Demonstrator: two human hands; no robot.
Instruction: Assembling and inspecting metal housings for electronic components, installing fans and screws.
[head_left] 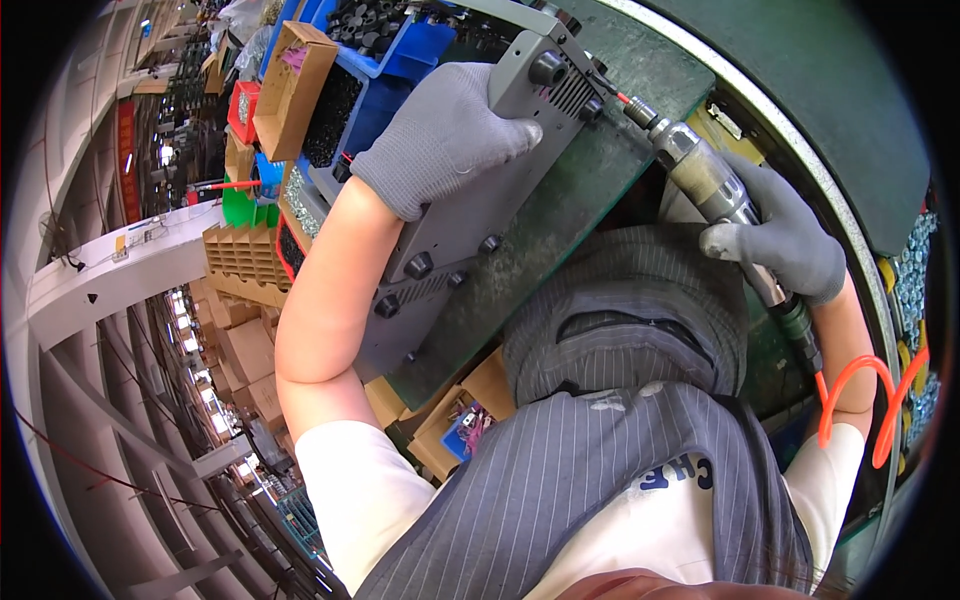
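A grey metal casing [505,195] with black round feet and vent slots lies across the bench. My left hand [445,130], in a grey glove, grips its upper part, with the thumb lying along the near face and the fingers mostly hidden behind. Wrapped round a metal pneumatic screwdriver [700,172] is my gloved right hand [785,230]. The tool slants up and left, its red-marked bit pointing at the casing's end beside a black foot [590,110]. Whether the bit touches a screw is too small to tell. An orange coiled air hose [845,375] trails from the tool's rear.
Blue bins [415,50] of black parts stand beyond the casing. Left of them are an open cardboard box [290,95] and a red bin [243,110]. A cardboard divider [245,258] sits farther left. The green bench edge [600,205] runs close to my lap.
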